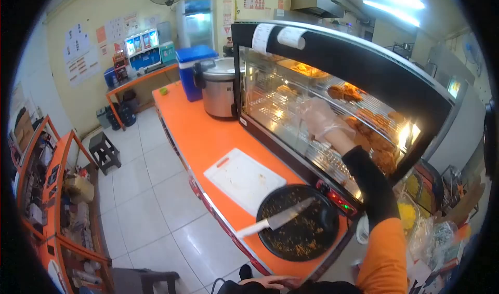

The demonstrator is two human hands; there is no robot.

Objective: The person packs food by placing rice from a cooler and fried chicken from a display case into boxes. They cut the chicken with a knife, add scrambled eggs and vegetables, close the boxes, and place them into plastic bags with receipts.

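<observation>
My right hand (318,118), in a clear plastic glove, reaches to the front of a lit food warmer (353,63). Its fingers are bent at the edge of the glass door (275,109); the glove blurs their exact hold. Pieces of fried chicken (345,92) lie on wire racks inside. Low in view, my left hand (270,282) lies flat with fingers stretched out, near the counter's front edge and holding nothing. A knife (283,217) with a white handle rests across a round black pan (299,242) full of crumbs. Beside it lies a white cutting board (243,177).
A steel cooker (218,91) and a blue cooler (190,81) stand at the far end of the orange counter (189,133). Food trays (408,215) and plastic bags sit at the right. Stools (105,149) and orange shelves (65,190) are at the left.
</observation>
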